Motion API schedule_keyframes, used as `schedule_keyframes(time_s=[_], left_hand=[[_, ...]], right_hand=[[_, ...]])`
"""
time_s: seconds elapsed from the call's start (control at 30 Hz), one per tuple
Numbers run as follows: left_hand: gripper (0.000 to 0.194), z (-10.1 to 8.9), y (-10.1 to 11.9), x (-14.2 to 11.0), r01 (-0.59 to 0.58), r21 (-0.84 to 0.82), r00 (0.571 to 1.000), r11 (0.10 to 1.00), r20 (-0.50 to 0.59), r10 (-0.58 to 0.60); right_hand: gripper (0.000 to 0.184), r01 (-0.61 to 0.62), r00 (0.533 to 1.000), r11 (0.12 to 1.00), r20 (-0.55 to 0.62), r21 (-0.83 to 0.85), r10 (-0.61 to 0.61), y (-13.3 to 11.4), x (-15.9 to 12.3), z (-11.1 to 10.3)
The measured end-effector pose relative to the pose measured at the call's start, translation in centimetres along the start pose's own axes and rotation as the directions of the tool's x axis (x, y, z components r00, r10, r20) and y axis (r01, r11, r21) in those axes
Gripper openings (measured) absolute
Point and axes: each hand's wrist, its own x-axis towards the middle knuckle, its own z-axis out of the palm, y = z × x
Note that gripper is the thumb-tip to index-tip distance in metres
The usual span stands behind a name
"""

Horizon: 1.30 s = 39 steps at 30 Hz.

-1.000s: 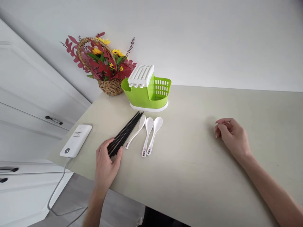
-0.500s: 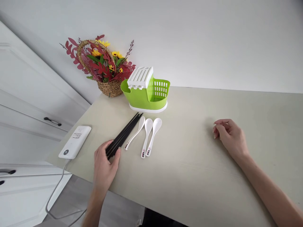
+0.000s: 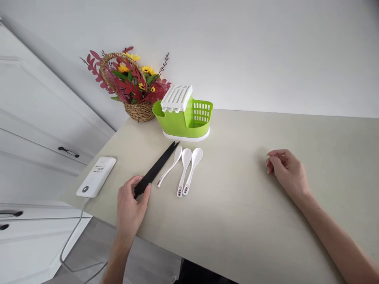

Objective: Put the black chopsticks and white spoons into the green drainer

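Black chopsticks (image 3: pixel 156 169) lie slantwise on the table in a tight bundle. At their near end, my left hand (image 3: pixel 132 203) is closed round them, the thumb on the right side and the fingers on the left. Just right of the bundle are three white spoons with printed handle ends: a left spoon (image 3: pixel 170 167), a middle spoon (image 3: pixel 184 169) and a right spoon (image 3: pixel 193 169). Well to the right, my right hand (image 3: pixel 288 171) rests on the table with its fingers curled in, and nothing shows in it.
Behind the spoons stands a green utensil holder (image 3: pixel 177 125) with a white slotted top and white base. A wicker basket (image 3: pixel 139 112) of artificial flowers is at the back left. Near the left edge lies a white power bank (image 3: pixel 96 177) with a cable (image 3: pixel 71 232) hanging down.
The chopsticks, slightly spread before, are now pressed closer together in my left hand. My right hand has stayed in place. The view has shifted slightly.
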Motion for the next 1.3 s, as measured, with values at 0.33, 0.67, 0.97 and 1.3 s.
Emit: schedule_keyframes(time_s=[0.33,0.67,0.97,1.3], left_hand=[[0.061,-2.0,1.6,3.0,-0.175,0.290,0.969,0.941,0.220,0.112],[0.074,-2.9,3.9,5.5,-0.232,0.495,0.922,0.837,0.386,0.027],[0.061,-2.4,6.4,7.4,-0.303,0.659,0.884,0.688,0.463,-0.054],[0.044,-1.5,6.7,8.4,-0.298,0.682,0.853,0.668,0.504,-0.135]], right_hand=[[0.014,0.012,1.000,1.000,0.013,0.022,-0.012,-0.3,0.0,0.1],[0.014,0.024,0.999,1.000,0.022,0.018,-0.024,-0.1,0.1,0.0],[0.014,0.036,0.999,0.998,0.036,0.044,-0.037,0.3,0.5,0.2],[0.012,0.030,0.998,0.998,0.045,0.050,-0.032,-0.2,0.4,0.2]])
